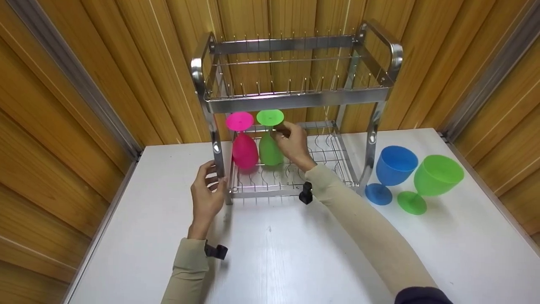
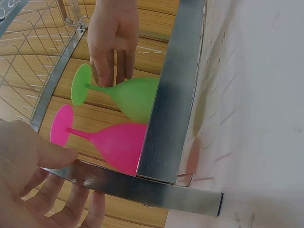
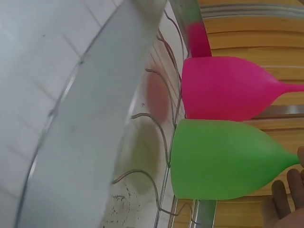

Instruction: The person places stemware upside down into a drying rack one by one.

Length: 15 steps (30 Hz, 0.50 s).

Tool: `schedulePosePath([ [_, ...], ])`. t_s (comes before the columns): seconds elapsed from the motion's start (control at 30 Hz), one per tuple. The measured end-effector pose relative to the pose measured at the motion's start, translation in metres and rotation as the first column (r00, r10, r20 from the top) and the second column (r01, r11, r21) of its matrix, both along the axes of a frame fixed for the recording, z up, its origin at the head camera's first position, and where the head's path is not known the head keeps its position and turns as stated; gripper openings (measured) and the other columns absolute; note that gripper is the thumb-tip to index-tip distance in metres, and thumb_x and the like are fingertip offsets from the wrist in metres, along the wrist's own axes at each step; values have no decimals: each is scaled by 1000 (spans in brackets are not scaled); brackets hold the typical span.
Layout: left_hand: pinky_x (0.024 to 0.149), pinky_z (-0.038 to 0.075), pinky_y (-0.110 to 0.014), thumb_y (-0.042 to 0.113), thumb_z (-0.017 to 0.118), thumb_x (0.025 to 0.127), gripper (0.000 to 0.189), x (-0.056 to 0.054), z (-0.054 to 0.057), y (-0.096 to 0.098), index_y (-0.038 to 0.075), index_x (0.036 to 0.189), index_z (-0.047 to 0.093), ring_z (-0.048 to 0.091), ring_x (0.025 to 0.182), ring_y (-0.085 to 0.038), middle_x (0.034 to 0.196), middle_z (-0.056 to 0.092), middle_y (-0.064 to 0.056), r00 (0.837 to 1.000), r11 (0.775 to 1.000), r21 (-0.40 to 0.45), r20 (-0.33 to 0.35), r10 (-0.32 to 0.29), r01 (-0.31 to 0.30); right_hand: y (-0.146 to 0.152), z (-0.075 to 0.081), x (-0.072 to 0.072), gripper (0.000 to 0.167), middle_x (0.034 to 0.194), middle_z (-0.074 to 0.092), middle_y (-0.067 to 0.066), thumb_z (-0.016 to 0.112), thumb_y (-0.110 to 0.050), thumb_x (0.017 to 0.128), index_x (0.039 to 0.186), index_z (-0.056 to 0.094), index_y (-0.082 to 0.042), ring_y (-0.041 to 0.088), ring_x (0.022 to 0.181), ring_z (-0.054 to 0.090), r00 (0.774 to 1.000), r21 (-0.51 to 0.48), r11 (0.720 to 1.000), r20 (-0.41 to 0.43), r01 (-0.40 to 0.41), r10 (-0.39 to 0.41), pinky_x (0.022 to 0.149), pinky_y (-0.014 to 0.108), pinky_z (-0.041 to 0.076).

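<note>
A metal two-tier dish rack (image 1: 295,99) stands on the white table. Upside down on its lower wire shelf, at the left, are a pink plastic goblet (image 1: 244,152) and, close beside it, a green plastic goblet (image 1: 269,152), both feet upward. My right hand (image 1: 296,145) reaches in under the upper tier and pinches the green goblet at its stem, just above the bowl. In the right wrist view the green bowl (image 3: 228,159) has its rim at the shelf wires. With thumb and fingers on either side, my left hand (image 1: 206,196) grips the rack's left front post (image 1: 217,147).
Right of the rack, a blue goblet (image 1: 394,166) and a second green goblet (image 1: 438,175) stand upright on the table (image 1: 270,257). Short wire prongs rise from the rack's upper tier. A wood-panelled wall (image 1: 291,17) is behind the rack.
</note>
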<state>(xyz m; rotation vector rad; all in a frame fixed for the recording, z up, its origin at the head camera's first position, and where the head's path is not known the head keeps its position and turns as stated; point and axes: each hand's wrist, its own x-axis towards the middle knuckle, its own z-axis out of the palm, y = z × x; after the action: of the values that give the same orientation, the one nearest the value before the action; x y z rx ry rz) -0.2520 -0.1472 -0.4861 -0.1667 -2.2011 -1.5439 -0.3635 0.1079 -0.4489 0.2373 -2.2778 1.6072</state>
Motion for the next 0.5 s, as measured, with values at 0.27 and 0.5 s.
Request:
schedulePosePath([
  [0.27,90,66,-53,-7,73,94,50,-2,-3,0,4,142,61,75,103,-38,123,71,-20,1000,1000,23,-11,-20,20,21,-4,35,32,129,74,19,78,-6,97,128,72,1,36,124,70,1000,36,999,4,-25,25,114,45,54],
  [0.5,89,66,-55,-8,72,94,50,-1,0,1,4,141,61,75,103,-39,122,71,-21,1000,1000,24,-16,-19,20,46,2,88,34,133,71,19,76,-7,99,131,70,0,34,127,67,994,-10,994,1,-107,107,118,43,52],
])
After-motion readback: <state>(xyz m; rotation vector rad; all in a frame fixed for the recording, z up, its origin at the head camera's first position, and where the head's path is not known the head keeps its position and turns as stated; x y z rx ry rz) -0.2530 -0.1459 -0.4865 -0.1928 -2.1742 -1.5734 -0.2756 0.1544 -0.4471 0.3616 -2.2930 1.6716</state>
